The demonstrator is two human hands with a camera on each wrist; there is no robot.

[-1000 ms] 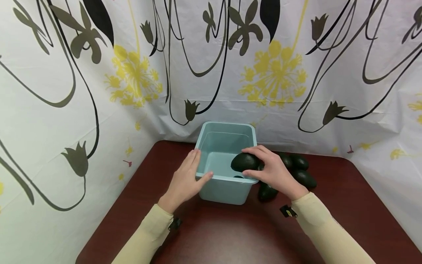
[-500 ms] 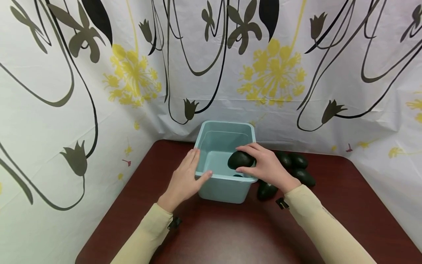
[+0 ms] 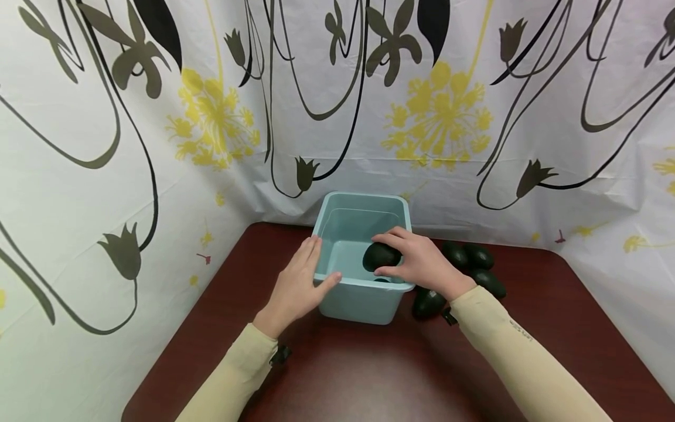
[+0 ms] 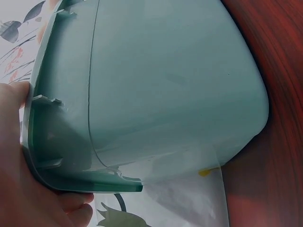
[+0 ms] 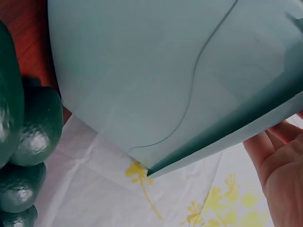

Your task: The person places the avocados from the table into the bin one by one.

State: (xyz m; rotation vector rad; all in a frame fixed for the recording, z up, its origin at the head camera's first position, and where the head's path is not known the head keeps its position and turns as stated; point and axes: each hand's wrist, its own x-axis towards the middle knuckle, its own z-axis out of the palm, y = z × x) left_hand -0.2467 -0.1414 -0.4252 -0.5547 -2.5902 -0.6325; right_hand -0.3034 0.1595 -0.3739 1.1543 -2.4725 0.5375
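Note:
A dark green avocado (image 3: 381, 257) is gripped between the thumb and fingers of my right hand (image 3: 422, 262), inside the mouth of a light blue plastic bin (image 3: 364, 305). My left hand (image 3: 295, 287) rests on the bin's near left corner, fingers straight along the left rim and thumb over the front rim. Seen from the left wrist, that hand (image 4: 19, 165) lies against the rim. Past the bin's rim in the right wrist view, part of my right hand (image 5: 286, 170) shows; the held avocado is hidden there. Inside the bin, a dark piece of another avocado (image 3: 382, 280) peeks above the front rim.
Right of the bin several avocados (image 3: 487, 283) lie on the dark red table (image 3: 364, 375), one avocado (image 3: 428, 303) close to the bin's near right corner. A patterned white curtain (image 3: 348, 140) hangs behind the table and along its sides.
My right hand has moved left and slightly inward with the avocado, from over the bin's right rim to farther over its inside. My left hand has stayed on the rim.

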